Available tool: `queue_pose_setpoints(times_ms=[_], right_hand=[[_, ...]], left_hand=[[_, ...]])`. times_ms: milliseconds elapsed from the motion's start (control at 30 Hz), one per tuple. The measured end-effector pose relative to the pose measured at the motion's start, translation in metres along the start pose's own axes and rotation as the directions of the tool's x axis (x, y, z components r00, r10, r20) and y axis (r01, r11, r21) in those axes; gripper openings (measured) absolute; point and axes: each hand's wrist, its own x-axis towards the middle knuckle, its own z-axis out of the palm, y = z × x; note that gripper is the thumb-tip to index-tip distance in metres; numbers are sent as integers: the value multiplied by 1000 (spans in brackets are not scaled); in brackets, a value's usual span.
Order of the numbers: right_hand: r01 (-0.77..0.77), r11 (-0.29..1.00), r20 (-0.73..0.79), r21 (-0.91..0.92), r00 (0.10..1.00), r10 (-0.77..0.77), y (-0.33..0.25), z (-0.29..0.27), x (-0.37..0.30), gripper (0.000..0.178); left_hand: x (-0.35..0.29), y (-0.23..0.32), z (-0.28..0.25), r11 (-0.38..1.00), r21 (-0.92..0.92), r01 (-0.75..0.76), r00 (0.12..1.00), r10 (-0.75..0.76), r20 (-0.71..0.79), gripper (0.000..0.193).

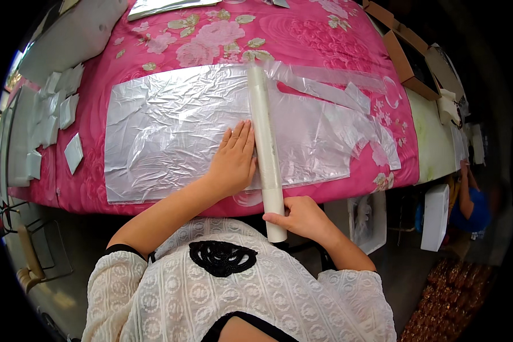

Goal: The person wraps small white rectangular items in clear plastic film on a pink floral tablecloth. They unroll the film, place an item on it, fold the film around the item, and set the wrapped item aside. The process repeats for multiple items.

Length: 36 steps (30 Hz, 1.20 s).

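A long whitish roll (263,125), apparently wound with clear plastic film, lies lengthwise away from me across the table and juts past its near edge. My right hand (303,216) is closed around the near end, its thumb on top. Left of the roll a crinkled silvery plastic sheet (165,125) is spread out. My left hand (233,155) rests flat on this sheet, fingers stretched out, with its side against or very near the roll. To the right lies a clear plastic sheet (313,131) with loose cut-looking strips (319,88) at its far side.
A pink flowered cloth (222,43) covers the table. Small silvery packets (68,111) lie at the left beside a white box (74,43). Cardboard boxes (410,65) line the right side. A white foam box (435,216) stands below, near another person in blue (473,211).
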Motion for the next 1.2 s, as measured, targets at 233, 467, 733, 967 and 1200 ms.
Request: queue_pose_setpoints(times_ms=[233,467,733,967,1200], right_hand=[[230,951,-302,205,939,-162,-10,-40,119,46],[410,908,-607,86,744,-279,-25,-69,248,54],[568,-182,-526,803,818,230,67,-272,210,76],[770,-196,-701,608,636,323,88,-347,152,57],[714,121,-688,689,698,-199,-100,-188,167,34]], left_hand=[[3,3,3,990,132,-49,999,45,30,65],[1,1,4,991,127,-29,999,25,28,67],[-2,2,3,995,99,-9,1000,8,14,67],[0,4,7,992,121,-34,999,34,1,67],[-4,-2,7,989,144,-16,999,20,-26,66]])
